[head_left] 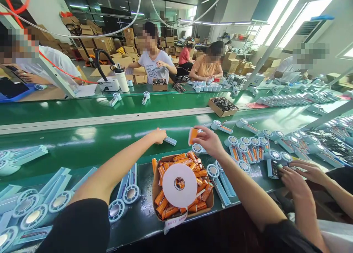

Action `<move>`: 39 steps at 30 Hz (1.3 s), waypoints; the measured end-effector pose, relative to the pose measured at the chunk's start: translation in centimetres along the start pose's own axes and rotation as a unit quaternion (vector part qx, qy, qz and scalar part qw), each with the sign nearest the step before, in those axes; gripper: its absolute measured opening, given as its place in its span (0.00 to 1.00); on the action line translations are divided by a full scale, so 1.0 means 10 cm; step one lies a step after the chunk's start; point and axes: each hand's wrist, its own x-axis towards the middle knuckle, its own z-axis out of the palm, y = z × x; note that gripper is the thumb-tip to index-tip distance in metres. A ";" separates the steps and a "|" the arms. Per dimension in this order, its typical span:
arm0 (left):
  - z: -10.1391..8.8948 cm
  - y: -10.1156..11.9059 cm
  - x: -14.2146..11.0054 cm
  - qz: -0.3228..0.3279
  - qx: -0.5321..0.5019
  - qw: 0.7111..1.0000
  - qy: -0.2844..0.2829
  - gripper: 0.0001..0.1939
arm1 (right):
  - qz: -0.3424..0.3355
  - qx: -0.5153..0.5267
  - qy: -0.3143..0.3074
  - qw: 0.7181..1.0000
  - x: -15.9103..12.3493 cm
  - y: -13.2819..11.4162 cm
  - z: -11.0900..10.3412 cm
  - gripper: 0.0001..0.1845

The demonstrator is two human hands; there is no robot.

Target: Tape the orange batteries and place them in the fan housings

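My left hand [158, 136] is closed over one end of a light-blue fan casing [170, 140], whose handle sticks out to the right above the green belt. Between the thumb and fingers of my right hand [210, 140] is an orange battery [194, 135] with a pale edge. Below both hands stands a cardboard box [156, 205] heaped with orange batteries [167, 212]. A roll of white tape [172, 187] lies on top of the heap, its loose end hanging over the front. Just under my right hand rests another fan casing [197, 148].
Several fan casings lie at left [34, 216] and right of the box. Fans with batteries [242, 147] fill the right side, where a co-worker's hands [296, 176] work. A carton of small dark parts [223, 106] sits by the belt divider [138, 116]. People sit opposite.
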 end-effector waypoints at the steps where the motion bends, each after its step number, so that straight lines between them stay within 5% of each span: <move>1: -0.01 0.00 0.00 0.003 -0.009 1.000 0.000 0.16 | 0.002 -0.060 -0.030 0.998 0.14 0.07 0.12 0.27; 6: -0.11 -0.01 -0.01 -0.020 -0.054 0.998 0.036 0.17 | -0.013 -0.378 -0.140 0.915 0.64 0.32 0.58 0.17; 15: 0.00 0.15 0.06 -0.070 -0.105 0.986 0.109 0.18 | 0.016 -0.563 -0.252 0.787 0.80 0.47 0.79 0.21; 19: 0.00 0.23 0.10 -0.083 -0.119 0.982 0.121 0.17 | 0.031 -0.581 -0.286 0.761 0.85 0.46 0.92 0.19; 23: -0.16 0.37 0.04 -0.070 -0.121 0.979 0.146 0.16 | 0.041 -0.560 -0.291 0.775 0.92 0.23 0.90 0.18; 26: -0.19 0.53 -0.26 -0.021 -0.123 0.973 0.192 0.14 | 0.021 -0.528 -0.246 0.813 0.67 -0.03 0.57 0.19; 28: -0.05 0.66 -0.63 0.034 -0.128 0.968 0.212 0.16 | -0.007 -0.471 -0.177 0.864 0.24 -0.17 0.24 0.21; 30: 0.24 0.81 -1.08 0.128 -0.126 0.960 0.213 0.17 | -0.041 -0.309 -0.086 0.946 -0.34 -0.24 -0.08 0.20; 32: 0.57 0.97 -1.50 0.275 -0.089 0.927 0.237 0.27 | -0.027 -0.197 -0.075 0.977 -0.92 -0.25 -0.30 0.18; 35: 0.93 1.15 -1.90 0.267 -0.027 0.911 0.313 0.28 | 0.016 -0.152 -0.053 0.987 -1.55 -0.15 -0.38 0.20; 39: 1.00 1.19 -2.07 0.212 -0.062 0.902 0.372 0.25 | -0.008 -0.296 -0.020 0.955 -1.74 0.05 -0.18 0.16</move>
